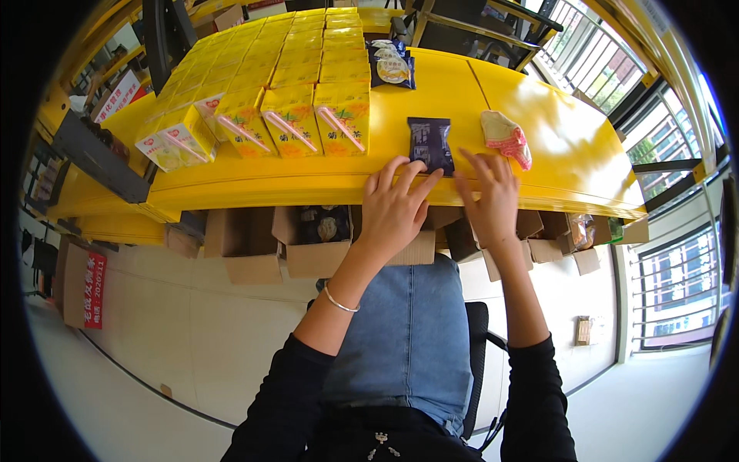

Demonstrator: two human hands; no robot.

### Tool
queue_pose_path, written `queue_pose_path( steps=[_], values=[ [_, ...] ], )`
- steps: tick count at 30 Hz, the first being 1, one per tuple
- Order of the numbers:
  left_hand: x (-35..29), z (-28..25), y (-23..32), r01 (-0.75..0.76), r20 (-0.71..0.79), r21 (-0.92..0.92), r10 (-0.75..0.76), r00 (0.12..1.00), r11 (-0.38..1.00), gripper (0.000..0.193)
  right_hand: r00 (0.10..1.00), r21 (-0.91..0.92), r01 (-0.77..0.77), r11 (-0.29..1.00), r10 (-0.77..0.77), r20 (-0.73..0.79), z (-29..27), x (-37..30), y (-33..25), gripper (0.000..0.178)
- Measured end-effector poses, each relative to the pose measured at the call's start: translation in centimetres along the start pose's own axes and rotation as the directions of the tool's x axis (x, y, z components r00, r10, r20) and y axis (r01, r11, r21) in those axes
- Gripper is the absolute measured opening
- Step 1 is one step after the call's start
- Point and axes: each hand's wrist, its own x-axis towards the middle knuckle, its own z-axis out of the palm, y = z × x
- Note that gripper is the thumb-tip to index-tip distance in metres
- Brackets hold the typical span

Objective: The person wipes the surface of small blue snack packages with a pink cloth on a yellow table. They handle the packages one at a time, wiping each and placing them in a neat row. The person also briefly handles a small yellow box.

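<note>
At the left end of the yellow worktop (570,165), a large block of yellow drink cartons (281,77) stands in close rows, reaching from the far edge toward the near edge. Its leftmost front carton (178,145) shows a whiter face; the three front ones to its right each have a pink straw set slantwise across them. Below the near edge, under this part, are open cardboard boxes (317,258).

Next comes the left hand (391,206), a bracelet (342,299) on its wrist, reaching up over the near edge. Its fingers are spread and slightly bent, pinching nothing. The dark blue packet (429,142) lies flat just in from the near edge, mostly beyond these fingertips; they come to its near left corner and near side, and the index fingertip looks to be touching it, though how firmly I cannot tell. Farther back, by the far edge and just right of the cartons, is a small pile of dark blue packets (392,65) with pale prints.

The right hand (493,196) is over the near edge to the right of the single packet, fingers spread and somewhat blurred. Its thumb and index finger are just beside the packet's right side; contact I cannot tell. Beyond these fingers, toward the worktop's right end, lies a crumpled pink and cream item (506,135).
</note>
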Motion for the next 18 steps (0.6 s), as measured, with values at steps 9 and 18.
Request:
queue_pose_path(
  steps=[9, 18],
  values=[
    [1.6, -2.3, -1.0, -0.035, 0.05, -0.478, 0.067, 0.997, 0.878, 0.048, 0.995, 0.102, -0.098, 0.99, 0.099, -0.005, 1.6, 2.1, -0.5, 0.028],
    [6.4, 1.3, -1.7, 0.122, -0.164, -0.221, -0.16, 0.973, 0.968, 0.044, 0.982, 0.269, -0.16, 0.95, 0.126, 0.14, 2.6, 3.6, 2.2, 0.036]
  ],
)
